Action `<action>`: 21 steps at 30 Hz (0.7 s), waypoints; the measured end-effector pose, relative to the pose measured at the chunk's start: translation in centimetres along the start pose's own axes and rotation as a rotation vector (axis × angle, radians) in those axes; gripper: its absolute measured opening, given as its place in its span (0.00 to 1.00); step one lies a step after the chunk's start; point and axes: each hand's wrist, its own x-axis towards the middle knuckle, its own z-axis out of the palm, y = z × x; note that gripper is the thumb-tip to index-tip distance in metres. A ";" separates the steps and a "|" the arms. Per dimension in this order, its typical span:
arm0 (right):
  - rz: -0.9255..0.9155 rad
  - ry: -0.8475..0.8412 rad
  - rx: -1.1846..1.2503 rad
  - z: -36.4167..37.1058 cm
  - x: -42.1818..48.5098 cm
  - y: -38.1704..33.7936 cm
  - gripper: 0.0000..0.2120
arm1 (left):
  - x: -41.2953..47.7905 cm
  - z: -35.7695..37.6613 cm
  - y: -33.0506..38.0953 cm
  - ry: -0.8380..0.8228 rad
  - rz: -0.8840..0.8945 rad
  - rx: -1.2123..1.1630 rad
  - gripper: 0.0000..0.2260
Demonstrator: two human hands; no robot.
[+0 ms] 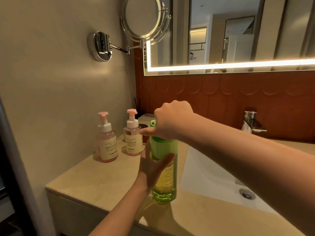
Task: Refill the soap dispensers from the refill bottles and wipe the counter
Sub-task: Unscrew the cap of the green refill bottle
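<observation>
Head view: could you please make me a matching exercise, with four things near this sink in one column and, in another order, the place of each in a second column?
Things
1. green bottle
2. left pink dispenser
3. tap
4. round mirror

Places
a. on a folding arm fixed to the side wall
b. behind the sink, on the right
c. gripped by the left hand, with the right hand at its top
d. standing on the counter, nearest the side wall

Pairs: 1-c, 2-d, 3-b, 4-a
</observation>
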 end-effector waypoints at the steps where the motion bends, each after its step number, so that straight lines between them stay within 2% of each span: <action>1: -0.015 -0.013 0.011 0.0 0.3 0.0 0.31 | 0.0 0.1 0.0 0.007 0.025 -0.001 0.42; 3: -0.049 -0.096 0.101 -0.3 0.6 0.3 0.26 | 0.1 0.1 -0.1 0.019 0.036 -0.002 0.41; 7: -0.202 -0.377 0.271 -1.8 1.0 2.2 0.25 | 0.1 0.1 0.2 -0.015 0.050 -0.014 0.43; 9: -0.245 -0.484 0.392 -2.0 0.9 3.0 0.32 | 0.1 0.0 0.4 -0.024 0.034 -0.056 0.40; 11: -0.181 -0.526 0.553 -1.6 0.5 2.9 0.39 | -0.2 0.0 0.4 -0.038 0.013 -0.073 0.40; 13: -0.093 -0.477 0.565 -0.9 0.1 2.1 0.41 | -0.5 0.0 0.5 -0.053 -0.001 -0.071 0.42; 17: 0.018 -0.126 0.136 0.0 -0.1 0.4 0.37 | -0.2 0.1 0.6 -0.015 -0.011 -0.052 0.43; 18: 0.028 -0.086 0.079 0.1 0.1 0.3 0.35 | -0.1 0.1 0.5 -0.007 0.000 -0.041 0.42; 21: -0.038 -0.146 0.090 0.2 0.7 0.2 0.27 | 0.1 0.1 0.2 0.007 0.047 -0.010 0.40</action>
